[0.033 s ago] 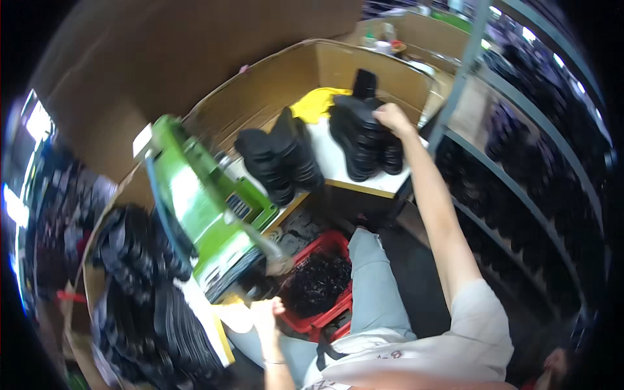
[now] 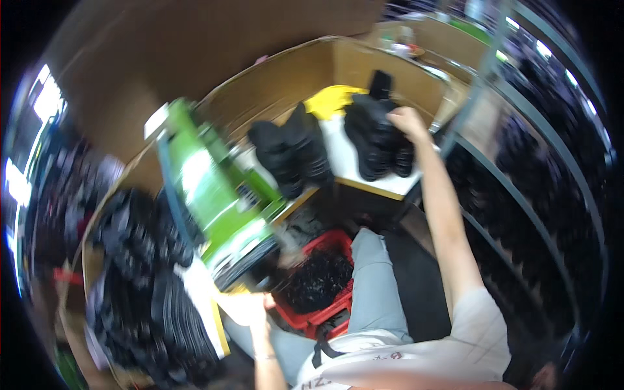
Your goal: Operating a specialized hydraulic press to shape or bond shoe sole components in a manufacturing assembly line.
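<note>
My right hand point(image 2: 409, 121) is closed at the upper edge of a stack of black moulded pieces point(image 2: 374, 140) that look like shoe soles. This stack stands on a white tabletop point(image 2: 342, 153), and the fingertips are partly hidden against the black. Low and to the left, my left hand point(image 2: 252, 308) is at the near end of a green machine point(image 2: 207, 172), beside the white table edge. Motion blur smears its fingers, so whether it holds anything is unclear. Another black stack point(image 2: 290, 153) stands between the machine and the right-hand stack.
A red basket point(image 2: 305, 320) with black scraps sits on the floor by my leg. More black pieces point(image 2: 146, 286) are piled at the left. Cardboard walls point(image 2: 279, 81) ring the table, a yellow cloth point(image 2: 330, 101) lies behind the stacks, and a metal rack point(image 2: 497, 170) stands at the right.
The view has shifted slightly, moving the table and machine rightward in the picture. My left hand is nearer the machine's end; my right hand stays at the same black stack.
</note>
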A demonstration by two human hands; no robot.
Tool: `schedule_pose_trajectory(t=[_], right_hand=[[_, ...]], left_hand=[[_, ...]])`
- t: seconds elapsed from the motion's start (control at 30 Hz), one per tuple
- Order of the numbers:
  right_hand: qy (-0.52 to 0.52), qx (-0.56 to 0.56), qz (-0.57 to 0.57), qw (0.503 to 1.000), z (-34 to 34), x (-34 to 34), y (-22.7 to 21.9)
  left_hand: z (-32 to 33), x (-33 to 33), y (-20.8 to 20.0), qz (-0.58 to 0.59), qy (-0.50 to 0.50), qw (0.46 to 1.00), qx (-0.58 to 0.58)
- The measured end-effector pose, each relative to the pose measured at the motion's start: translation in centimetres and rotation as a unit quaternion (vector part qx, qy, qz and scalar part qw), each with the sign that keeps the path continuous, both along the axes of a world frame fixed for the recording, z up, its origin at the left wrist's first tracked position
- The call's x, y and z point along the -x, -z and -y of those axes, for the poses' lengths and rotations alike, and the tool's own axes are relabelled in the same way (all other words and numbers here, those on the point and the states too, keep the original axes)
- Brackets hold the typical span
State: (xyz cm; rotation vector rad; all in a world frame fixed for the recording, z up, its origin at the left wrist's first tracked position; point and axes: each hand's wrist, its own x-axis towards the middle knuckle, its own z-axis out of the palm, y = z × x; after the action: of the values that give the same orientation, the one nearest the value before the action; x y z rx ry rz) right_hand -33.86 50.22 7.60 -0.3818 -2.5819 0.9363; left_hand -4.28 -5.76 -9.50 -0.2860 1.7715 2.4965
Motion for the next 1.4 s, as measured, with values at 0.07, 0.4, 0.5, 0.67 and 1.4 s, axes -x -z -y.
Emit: schedule_pose_trajectory(t=[0.07, 0.4, 0.5, 0.67, 1.4], right_hand=[[0.043, 0.043, 0.005, 0.998, 4.8, -2.8, -2.2], [-0.156, 0.045, -0.092, 0.982, 11.1, -17.7, 2.0], [-0.154, 0.069, -0.016, 0.986, 13.8, -21.3, 5.1], [-0.212, 0.128, 0.046, 0.968, 17.5, -24.3, 8.7], [-0.321, 0.436, 0.27, 0.796, 26.9, -29.9, 12.5]], left_hand=[[2.5, 1.2, -2.4, -0.113, -0.137, 0.962, 0.209], [6.6, 19.1, -11.5, -0.154, -0.345, 0.762, 0.525], [4.1, 22.2, -12.3, -0.06, -0.309, 0.732, 0.605], [4.6, 23.6, -11.8, -0.081, -0.343, 0.743, 0.569], [6.4, 1.0, -18.2, -0.297, -0.334, 0.589, 0.673]])
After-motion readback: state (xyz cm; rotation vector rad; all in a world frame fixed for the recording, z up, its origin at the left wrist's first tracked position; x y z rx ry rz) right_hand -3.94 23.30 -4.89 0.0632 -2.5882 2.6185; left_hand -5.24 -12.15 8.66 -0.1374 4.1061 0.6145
